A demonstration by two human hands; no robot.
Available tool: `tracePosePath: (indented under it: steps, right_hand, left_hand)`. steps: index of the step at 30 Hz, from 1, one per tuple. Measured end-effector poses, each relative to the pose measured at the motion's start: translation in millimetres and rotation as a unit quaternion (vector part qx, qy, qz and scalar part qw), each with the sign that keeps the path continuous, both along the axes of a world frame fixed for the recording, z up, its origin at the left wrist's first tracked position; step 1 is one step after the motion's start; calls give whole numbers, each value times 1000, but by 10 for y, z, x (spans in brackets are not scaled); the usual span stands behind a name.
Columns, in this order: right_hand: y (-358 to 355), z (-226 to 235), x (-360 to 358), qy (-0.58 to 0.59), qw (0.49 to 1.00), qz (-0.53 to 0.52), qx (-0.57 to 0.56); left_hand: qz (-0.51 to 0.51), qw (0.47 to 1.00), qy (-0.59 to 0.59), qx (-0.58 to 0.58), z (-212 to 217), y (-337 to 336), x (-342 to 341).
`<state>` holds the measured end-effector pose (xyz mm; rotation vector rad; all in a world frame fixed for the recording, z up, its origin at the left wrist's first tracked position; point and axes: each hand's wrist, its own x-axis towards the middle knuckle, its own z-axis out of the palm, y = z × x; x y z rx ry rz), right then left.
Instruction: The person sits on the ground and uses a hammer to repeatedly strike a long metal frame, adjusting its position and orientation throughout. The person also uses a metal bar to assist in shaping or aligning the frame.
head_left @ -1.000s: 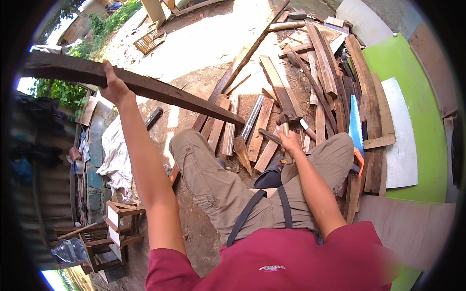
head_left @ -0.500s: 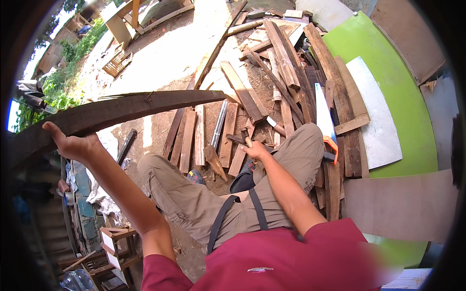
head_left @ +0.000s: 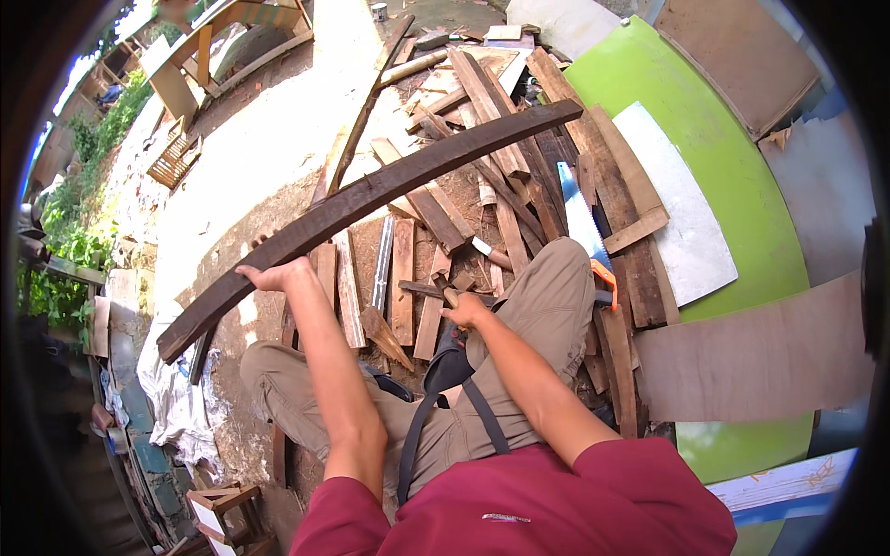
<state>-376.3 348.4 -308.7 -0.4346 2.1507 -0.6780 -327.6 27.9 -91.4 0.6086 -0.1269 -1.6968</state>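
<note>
A long dark wooden beam (head_left: 389, 199) is raised slantwise over the ground, its far end up to the right above the scrap pile. My left hand (head_left: 283, 275) grips it near the lower left end, fingers wrapped around its far side. Between my knees, my right hand (head_left: 468, 310) is closed around the light wooden handle of a hammer (head_left: 451, 296), its dark head pointing left. A hand saw (head_left: 579, 208) with a blue-white blade and orange handle rests by my right knee. Short planks (head_left: 402, 278) and a grey metal strip (head_left: 382, 264) lie just beyond my feet.
A pile of wooden planks (head_left: 482, 93) spreads ahead and right. Beside it lie a green panel (head_left: 686, 130), a white sheet (head_left: 681, 213) and a brown board (head_left: 760, 347). White cloth (head_left: 176, 408) lies at left, with a small wooden frame (head_left: 222, 519) below.
My left hand has brought the beam rightward and lower, and its far end now reaches over the plank pile. My right hand keeps hold of the hammer. The view has shifted slightly.
</note>
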Motion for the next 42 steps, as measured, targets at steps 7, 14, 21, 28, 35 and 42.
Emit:
tracePosePath:
  steps: [7,14,21,28,35,42]
  right_hand:
    - [-48,14,280,-65,996,-4,57]
    - [-85,36,376,-111,984,-107,84]
    - [32,-564,127,-111,974,-192,50]
    - [233,-671,-14,-46,978,-150,136]
    - [188,-343,54,-37,982,-138,122]
    - [-64,-270,-64,-19,980,-195,-24]
  left_hand:
    - [-168,976,-44,130,-1881,335,-575]
    - [-267,927,-67,256,-2960,318,286]
    - [-313,932,-32,180,-2859,209,235]
    - [-543,600,-588,7,-3428,68,331]
    - [-609,499,-616,-31,-2834,578,498]
    - [-589,465,-620,-231,-1055,-11,395]
